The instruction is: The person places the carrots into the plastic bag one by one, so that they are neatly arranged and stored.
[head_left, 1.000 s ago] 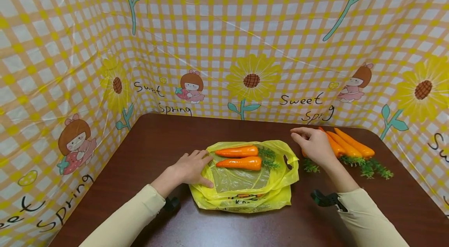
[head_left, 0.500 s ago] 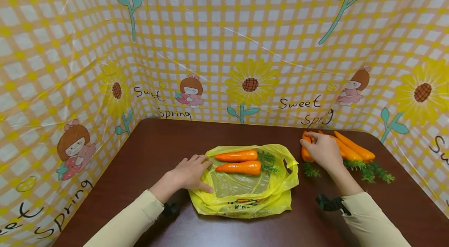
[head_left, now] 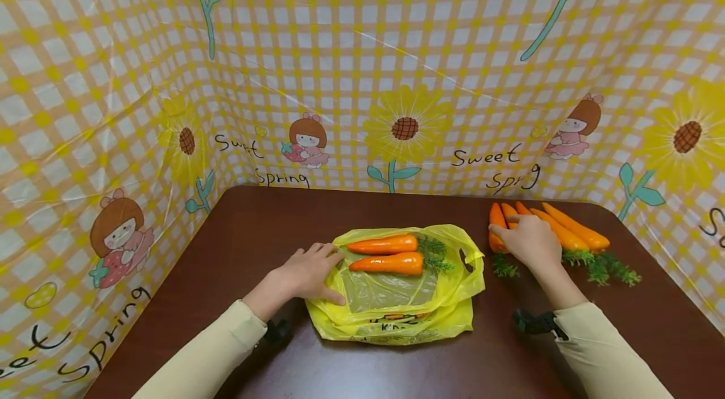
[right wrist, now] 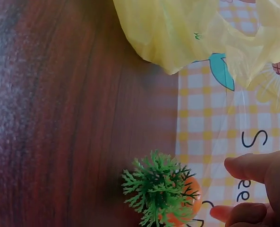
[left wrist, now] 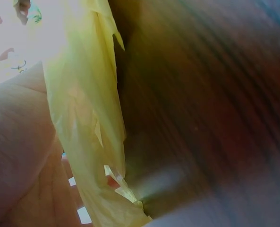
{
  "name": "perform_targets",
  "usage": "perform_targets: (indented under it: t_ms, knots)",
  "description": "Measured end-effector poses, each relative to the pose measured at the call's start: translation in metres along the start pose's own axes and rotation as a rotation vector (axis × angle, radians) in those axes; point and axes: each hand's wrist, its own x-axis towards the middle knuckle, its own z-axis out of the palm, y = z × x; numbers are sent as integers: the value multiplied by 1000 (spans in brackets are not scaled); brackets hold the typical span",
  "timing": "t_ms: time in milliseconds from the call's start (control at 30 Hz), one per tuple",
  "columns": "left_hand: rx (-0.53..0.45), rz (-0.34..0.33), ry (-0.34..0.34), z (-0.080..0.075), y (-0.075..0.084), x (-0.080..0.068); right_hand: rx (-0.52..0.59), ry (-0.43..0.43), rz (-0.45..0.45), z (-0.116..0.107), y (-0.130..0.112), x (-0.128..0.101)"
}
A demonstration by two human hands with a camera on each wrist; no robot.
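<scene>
A yellow plastic bag (head_left: 391, 326) lies on the table with two orange carrots (head_left: 391, 264) on it, their green tops pointing right. My left hand (head_left: 306, 270) rests on the bag's left edge, fingers spread. In the left wrist view the yellow plastic (left wrist: 83, 113) partly covers that hand. Over a group of several carrots at the right is my right hand (head_left: 532, 240), its thumb beside the leftmost carrot (head_left: 496, 216). In the right wrist view a gap shows between thumb and fingers, close to a carrot's leafy green top (right wrist: 158, 191). The hand hides part of the group.
The dark brown table (head_left: 294, 210) is bordered at the back and sides by a checked curtain (head_left: 340, 59) with sunflowers and lettering. Two carrots (head_left: 578, 229) lie to the right of my right hand, their leaves toward me. A bag handle (head_left: 471, 257) faces the carrot group.
My right hand has moved right and lowered from left of the carrot group to over it, uncovering the leftmost carrot. The left hand and bag stay in place.
</scene>
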Motion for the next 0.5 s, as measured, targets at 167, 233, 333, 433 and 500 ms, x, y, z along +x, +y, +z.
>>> perform_targets:
  t_ms: [167,233,333,433,500]
  knots:
    - [-11,-7,-11,-2,-1,-2,-14,-36,30,2,-1,3]
    - [-6,-6,-10,-2,-1,-2,-14,-47,43,4,-2,4]
    - [2,-4,-9,-3,-1,-2,-15,-53,65,6,-3,5]
    - [-7,-5,-12,-3,0,-1,-24,-73,104,6,-3,7]
    - [-15,-9,-20,-3,0,-1,-36,-73,116,5,-1,8]
